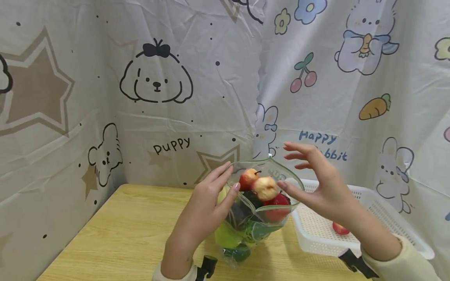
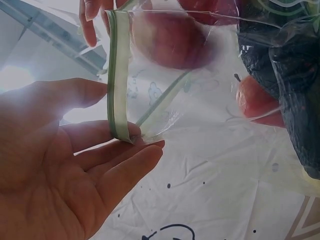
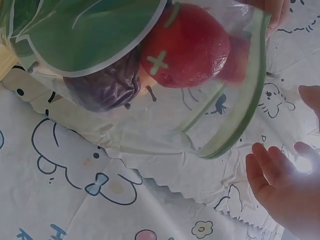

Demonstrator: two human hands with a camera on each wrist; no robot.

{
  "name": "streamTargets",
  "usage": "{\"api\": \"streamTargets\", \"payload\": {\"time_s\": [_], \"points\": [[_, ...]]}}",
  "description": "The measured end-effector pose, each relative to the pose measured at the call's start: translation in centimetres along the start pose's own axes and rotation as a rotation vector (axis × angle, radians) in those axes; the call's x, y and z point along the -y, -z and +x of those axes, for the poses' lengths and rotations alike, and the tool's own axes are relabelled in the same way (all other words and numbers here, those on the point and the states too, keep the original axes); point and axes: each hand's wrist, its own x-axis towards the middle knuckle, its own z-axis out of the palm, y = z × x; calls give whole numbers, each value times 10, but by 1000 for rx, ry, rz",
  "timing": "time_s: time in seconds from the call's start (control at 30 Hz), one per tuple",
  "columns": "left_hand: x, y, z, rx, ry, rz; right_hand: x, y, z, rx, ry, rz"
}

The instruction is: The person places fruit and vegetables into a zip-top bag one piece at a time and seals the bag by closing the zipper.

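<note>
A clear zip bag (image 1: pixel 261 230) with a green-edged mouth and a green print stands on the table, its mouth spread wide. Inside, near the top, are a red-and-yellow apple (image 1: pixel 248 180), a pale yellowish fruit (image 1: pixel 265 188) and a red fruit (image 3: pixel 192 50). Darker and yellow-green produce fills the lower part, blurred by the plastic. My left hand (image 1: pixel 207 201) pinches the left side of the mouth, thumb at the green zip strip (image 2: pixel 118 75) and fingers behind it. At the other side, my right hand (image 1: pixel 321 187) has its fingers spread beside the rim, holding nothing.
To the right stands a white plastic basket (image 1: pixel 418 244) with a red apple (image 1: pixel 340 228) in it, partly under my right forearm. Both sit on a yellow wood-grain table (image 1: pixel 140 226). A printed cloth (image 1: pixel 211 97) hangs behind and at the sides.
</note>
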Motion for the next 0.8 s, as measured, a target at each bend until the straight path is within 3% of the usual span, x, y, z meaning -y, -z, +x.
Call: {"api": "streamTargets", "payload": {"time_s": [0.13,0.4,0.67,0.8], "points": [[0,1,0,-4,-4,4,-1,3,-2,-11,0,-31],[0,1,0,-6,-8,-7,-17,12,-22,-17,-112,-110],[1,1,0,-22,-24,0,-53,20,-58,-41,-186,-120],[0,1,0,-17,-21,-2,-84,20,-88,4,-300,-148]]}}
